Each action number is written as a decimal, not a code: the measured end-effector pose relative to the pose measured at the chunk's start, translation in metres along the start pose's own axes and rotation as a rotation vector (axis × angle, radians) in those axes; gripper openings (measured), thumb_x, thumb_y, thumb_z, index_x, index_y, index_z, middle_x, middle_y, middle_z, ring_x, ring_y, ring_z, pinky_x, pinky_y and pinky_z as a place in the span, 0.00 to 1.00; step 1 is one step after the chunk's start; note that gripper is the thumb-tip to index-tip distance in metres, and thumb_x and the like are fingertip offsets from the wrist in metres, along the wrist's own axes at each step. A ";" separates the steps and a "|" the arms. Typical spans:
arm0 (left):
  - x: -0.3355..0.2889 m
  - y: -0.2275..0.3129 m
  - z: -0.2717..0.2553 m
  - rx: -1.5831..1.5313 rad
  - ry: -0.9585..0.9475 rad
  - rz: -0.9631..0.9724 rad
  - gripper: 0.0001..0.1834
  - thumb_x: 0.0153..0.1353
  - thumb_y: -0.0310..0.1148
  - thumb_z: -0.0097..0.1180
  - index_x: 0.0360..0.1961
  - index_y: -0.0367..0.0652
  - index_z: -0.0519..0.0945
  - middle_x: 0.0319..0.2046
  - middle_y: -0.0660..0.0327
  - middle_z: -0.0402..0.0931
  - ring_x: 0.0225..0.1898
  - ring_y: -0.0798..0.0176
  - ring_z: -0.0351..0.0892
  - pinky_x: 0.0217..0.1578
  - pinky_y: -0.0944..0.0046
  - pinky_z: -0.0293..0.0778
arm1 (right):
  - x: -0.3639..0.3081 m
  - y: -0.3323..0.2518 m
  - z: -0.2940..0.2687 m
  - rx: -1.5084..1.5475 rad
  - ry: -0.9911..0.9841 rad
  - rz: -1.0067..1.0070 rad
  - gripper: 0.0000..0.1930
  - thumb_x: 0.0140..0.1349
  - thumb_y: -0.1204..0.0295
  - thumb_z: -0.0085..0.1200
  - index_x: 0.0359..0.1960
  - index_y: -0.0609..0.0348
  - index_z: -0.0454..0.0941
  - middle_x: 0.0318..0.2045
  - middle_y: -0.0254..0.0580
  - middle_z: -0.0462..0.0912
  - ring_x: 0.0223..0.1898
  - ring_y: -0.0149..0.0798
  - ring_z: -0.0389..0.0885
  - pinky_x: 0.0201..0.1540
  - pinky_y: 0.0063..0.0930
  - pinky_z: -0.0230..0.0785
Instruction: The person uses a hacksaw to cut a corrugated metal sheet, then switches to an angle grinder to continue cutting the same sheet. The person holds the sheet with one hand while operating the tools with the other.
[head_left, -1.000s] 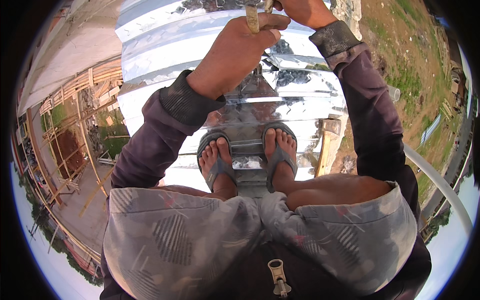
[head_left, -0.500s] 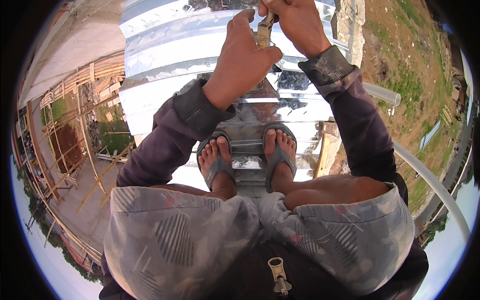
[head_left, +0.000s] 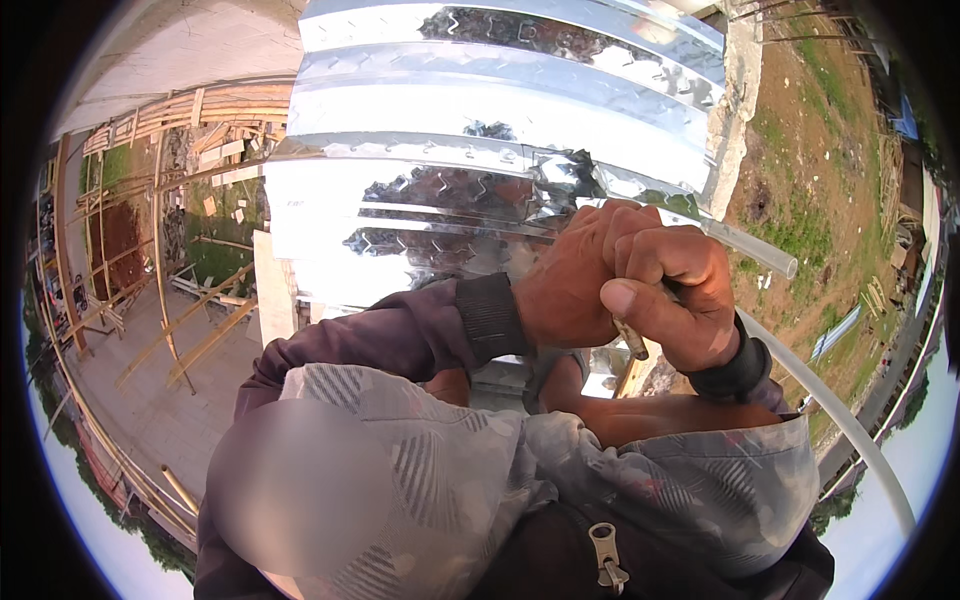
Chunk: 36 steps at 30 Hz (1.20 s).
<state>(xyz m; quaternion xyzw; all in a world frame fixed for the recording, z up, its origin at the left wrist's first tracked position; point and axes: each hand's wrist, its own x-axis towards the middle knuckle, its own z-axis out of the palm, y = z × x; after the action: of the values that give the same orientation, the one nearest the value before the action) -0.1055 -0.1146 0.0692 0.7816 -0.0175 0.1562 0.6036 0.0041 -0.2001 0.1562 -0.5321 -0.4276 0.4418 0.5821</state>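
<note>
My left hand [head_left: 568, 280] and my right hand [head_left: 685, 290] are pressed together in front of my right knee, both closed. From beneath my right thumb sticks the end of a slim, worn brown tool handle [head_left: 632, 340]. The rest of the tool is hidden in my fists, so its kind cannot be told. My left fingers are tucked against the right hand, and what they hold is out of sight. Just beyond my hands lies a shiny ribbed metal roofing sheet [head_left: 400, 105], with a dark, creased or torn patch [head_left: 570, 175] near my left knuckles.
A rough concrete wall edge [head_left: 735, 110] runs along the sheet's right side. A translucent pipe [head_left: 755, 248] and a long white pipe [head_left: 850, 420] stick out there, above grassy ground far below. On the left, bamboo poles [head_left: 165, 260] stand over a lower concrete floor [head_left: 130, 400].
Both hands have come back toward my body and to the right, closing together around the tool. My view has shifted, and my sandalled feet are now mostly hidden behind my arms and legs.
</note>
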 end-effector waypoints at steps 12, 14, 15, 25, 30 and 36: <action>-0.020 -0.012 0.013 0.098 0.022 0.167 0.14 0.44 0.32 0.61 0.31 0.42 0.70 0.29 0.55 0.68 0.36 0.49 0.70 0.42 0.51 0.66 | -0.001 -0.051 -0.009 -0.213 -0.140 1.444 0.32 0.61 0.55 0.68 0.56 0.69 0.72 0.40 0.50 0.82 0.39 0.39 0.84 0.32 0.28 0.77; -0.021 -0.014 0.019 0.127 0.024 0.246 0.15 0.42 0.34 0.60 0.31 0.42 0.70 0.29 0.55 0.68 0.35 0.49 0.70 0.42 0.51 0.66 | -0.021 -0.036 0.008 0.041 -0.049 1.486 0.30 0.61 0.59 0.67 0.56 0.69 0.72 0.38 0.49 0.82 0.36 0.40 0.84 0.28 0.28 0.77; -0.018 -0.010 0.020 0.091 0.015 0.266 0.14 0.41 0.34 0.58 0.29 0.42 0.70 0.28 0.56 0.67 0.34 0.51 0.69 0.45 0.51 0.68 | -0.051 -0.014 0.015 -0.122 -0.078 1.158 0.29 0.60 0.60 0.67 0.55 0.70 0.72 0.38 0.49 0.82 0.35 0.40 0.84 0.26 0.28 0.77; -0.077 -0.047 0.034 0.322 -0.066 0.476 0.10 0.47 0.34 0.59 0.29 0.46 0.73 0.31 0.62 0.73 0.40 0.58 0.77 0.54 0.54 0.72 | -0.091 0.042 0.099 0.081 0.369 1.346 0.13 0.61 0.78 0.51 0.47 0.70 0.73 0.35 0.46 0.80 0.38 0.41 0.82 0.37 0.34 0.75; -0.083 -0.058 0.037 0.297 -0.104 0.446 0.13 0.52 0.34 0.58 0.39 0.44 0.75 0.41 0.57 0.76 0.51 0.52 0.77 0.65 0.46 0.67 | -0.111 0.059 0.086 -0.654 -0.171 0.812 0.14 0.62 0.73 0.53 0.47 0.66 0.78 0.40 0.52 0.81 0.40 0.51 0.82 0.45 0.41 0.75; -0.061 -0.028 -0.014 0.251 -0.137 0.240 0.29 0.61 0.33 0.58 0.64 0.42 0.70 0.61 0.47 0.68 0.69 0.43 0.65 0.71 0.38 0.59 | -0.051 0.000 0.042 -0.201 0.121 0.902 0.21 0.55 0.77 0.56 0.53 0.63 0.77 0.43 0.48 0.82 0.40 0.45 0.84 0.39 0.39 0.79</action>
<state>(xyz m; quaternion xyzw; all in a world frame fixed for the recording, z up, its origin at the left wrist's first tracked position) -0.1605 -0.1037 0.0297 0.8518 -0.1318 0.1744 0.4760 -0.0489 -0.2390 0.1579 -0.7435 -0.1595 0.5753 0.3012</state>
